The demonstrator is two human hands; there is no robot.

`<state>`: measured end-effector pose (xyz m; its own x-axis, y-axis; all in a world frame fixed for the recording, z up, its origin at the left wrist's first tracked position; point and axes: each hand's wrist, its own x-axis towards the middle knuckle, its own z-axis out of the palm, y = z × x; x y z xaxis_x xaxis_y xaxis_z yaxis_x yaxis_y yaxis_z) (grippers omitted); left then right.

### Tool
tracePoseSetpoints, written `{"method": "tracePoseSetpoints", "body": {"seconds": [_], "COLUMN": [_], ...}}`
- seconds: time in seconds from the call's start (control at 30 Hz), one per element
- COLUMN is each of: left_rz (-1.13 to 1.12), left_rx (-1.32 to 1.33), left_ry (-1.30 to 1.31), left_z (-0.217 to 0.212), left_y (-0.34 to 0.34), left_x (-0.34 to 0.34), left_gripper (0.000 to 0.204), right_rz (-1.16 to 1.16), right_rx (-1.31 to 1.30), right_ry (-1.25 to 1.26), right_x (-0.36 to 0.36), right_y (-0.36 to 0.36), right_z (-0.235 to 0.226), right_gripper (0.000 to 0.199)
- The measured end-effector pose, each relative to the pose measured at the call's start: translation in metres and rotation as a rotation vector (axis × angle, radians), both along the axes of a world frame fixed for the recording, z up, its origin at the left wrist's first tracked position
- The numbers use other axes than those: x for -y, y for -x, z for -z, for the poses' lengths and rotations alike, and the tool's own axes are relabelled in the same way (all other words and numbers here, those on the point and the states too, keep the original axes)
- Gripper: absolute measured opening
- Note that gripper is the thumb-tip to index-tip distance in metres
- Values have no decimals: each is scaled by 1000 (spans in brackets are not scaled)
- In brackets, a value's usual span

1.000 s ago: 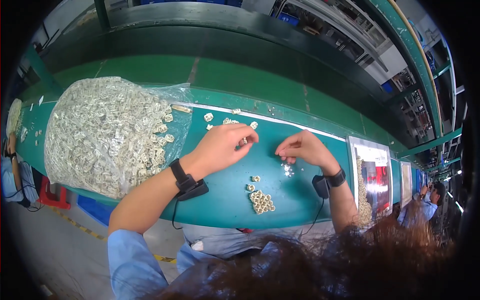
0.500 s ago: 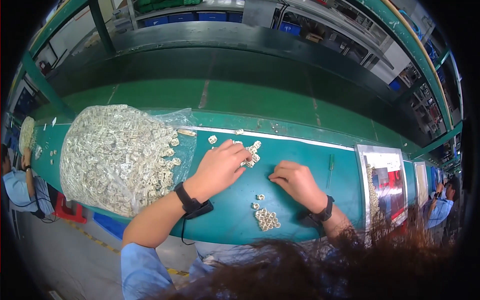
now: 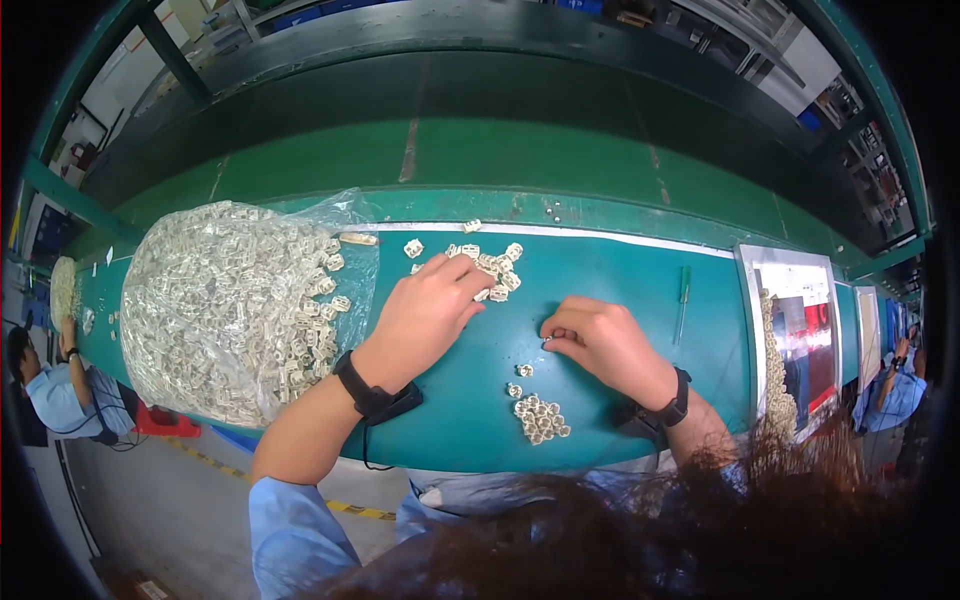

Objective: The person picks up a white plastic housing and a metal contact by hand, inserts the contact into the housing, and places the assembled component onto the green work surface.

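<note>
Left hand [image 3: 425,315] is laid palm down at centre frame, fingers spread over a loose scatter of small white plastic parts [image 3: 490,262] on the green worktop [image 3: 600,275]; nothing is seen pinched in that grip. Right hand [image 3: 600,340], right of centre, is curled, thumb and fingertips pressed together on something tiny; what is held cannot be made out. A sorted cluster of the same parts [image 3: 540,418] lies below the right hand, near the lower worktop edge, with one stray piece [image 3: 522,370] just above it. Risks judged: the cluster could be knocked off the near edge by a wrist or by the wrist strap cord [image 3: 385,400]; the scatter could be swept toward the far white line by the spread fingers; the open clear bag [image 3: 235,305] at left could spill more parts into the working area and mix sorted with unsorted. Counts: two hands, two dark wristbands, one bag (contents too many to count), roughly a dozen loose parts in the scatter, about a dozen in the cluster, one green-handled screwdriver [image 3: 682,300], one tray of parts [image 3: 775,370] at right.
</note>
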<state>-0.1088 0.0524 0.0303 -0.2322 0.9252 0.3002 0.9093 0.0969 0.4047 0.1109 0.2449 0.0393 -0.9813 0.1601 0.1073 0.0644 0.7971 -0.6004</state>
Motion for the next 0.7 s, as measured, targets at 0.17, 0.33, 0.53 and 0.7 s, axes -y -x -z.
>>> {"method": "tracePoseSetpoints", "body": {"seconds": [0.17,0.33,0.53,0.7], "left_rz": [-9,80,232,297], "left_rx": [9,61,463,379], "left_ry": [7,-50,94,8], "left_z": [-4,-14,-8,-6], "left_y": [-5,-11,-20,-21], "left_x": [4,1,-2,-3], "left_gripper": [29,28,26,26], "right_rz": [-1,57,-10,-20], "right_rx": [-68,17,-29,-19], "right_ry": [-55,20,-58,-32], "right_x": [4,3,2,-1], "right_y": [1,-5,-5,-4], "right_z": [9,2,7,4], "right_gripper": [15,13,12,11]}}
